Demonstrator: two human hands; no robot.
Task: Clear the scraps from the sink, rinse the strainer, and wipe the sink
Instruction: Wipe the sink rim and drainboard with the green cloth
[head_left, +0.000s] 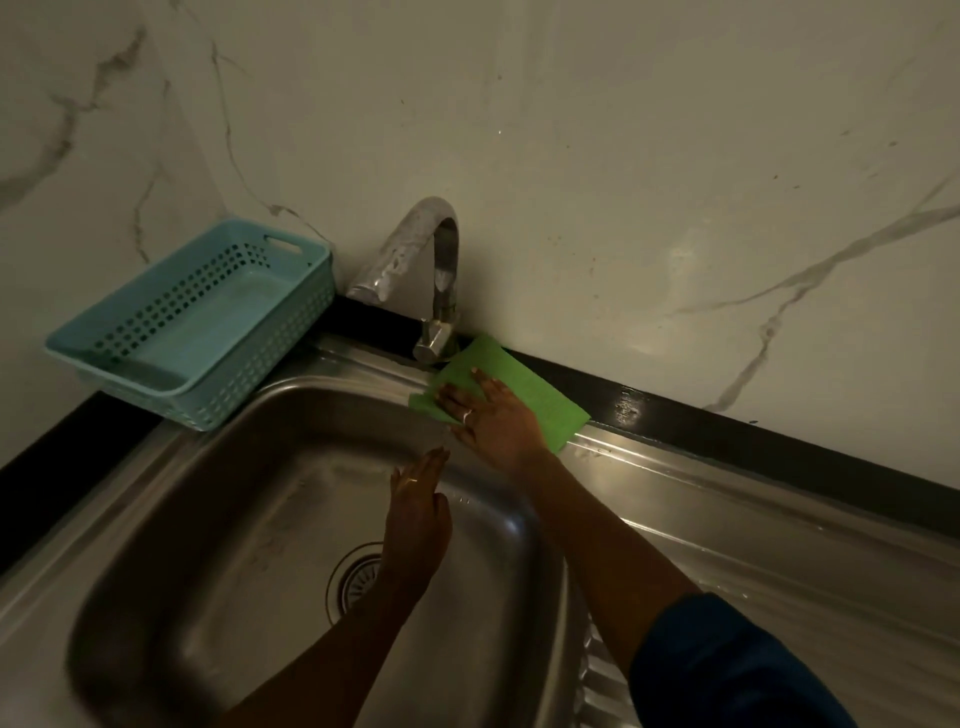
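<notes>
Basket (260, 364), pale blue and perforated, sits at the back left corner of the sink (208, 519), against the wall. I see the tap (439, 270) rising from the back ledge; its foot stands just beside the far corner of the green cloth (524, 384), blocking that end. The cloth lies flat on the ledge, its long axis running from the tap foot down to the right along the black desk (727, 431) strip. My right hand (488, 415) presses on it, fingers straight and spread. My left hand (418, 514) is released, fingers straight, holding nothing over the basin, and its wrist covers part of the strainer (350, 577) in the drain. The steel is dim and streaked; the marble wall (623, 156) is veined grey.
</notes>
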